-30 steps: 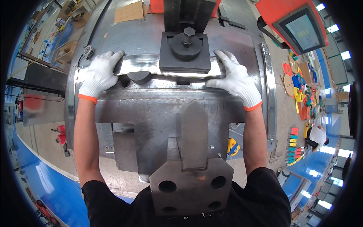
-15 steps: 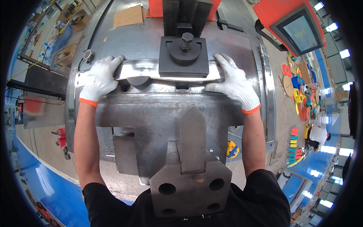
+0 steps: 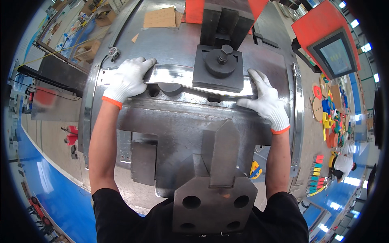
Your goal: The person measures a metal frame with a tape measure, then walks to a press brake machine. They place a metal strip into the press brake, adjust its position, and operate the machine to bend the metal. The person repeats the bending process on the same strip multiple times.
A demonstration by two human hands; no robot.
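On the steel machine table [image 3: 182,121] in front of you lies one long, shiny metal strip [image 3: 174,76], running left to right across the far half and passing under one dark square clamp block [image 3: 219,69] with a single bolt on top. Your two hands are well apart, both in white knit gloves with orange cuffs: your left hand [image 3: 129,79] lies over the strip's left part, fingers curled across its far edge, and your right hand [image 3: 265,99] presses flat on the strip's right end, fingers spread — whether either one truly grips the strip I cannot tell. Nearer you, at the table's near edge, one thick grey steel piece [image 3: 214,194] with four round holes rises toward your chest. One piece of brown cardboard [image 3: 160,17] rests at the far left corner. Beyond the far right corner stands one orange control box with a screen [image 3: 330,44]. The floor is blue-painted [image 3: 52,178] on the left — coloured rolls and parts lie off to the right.
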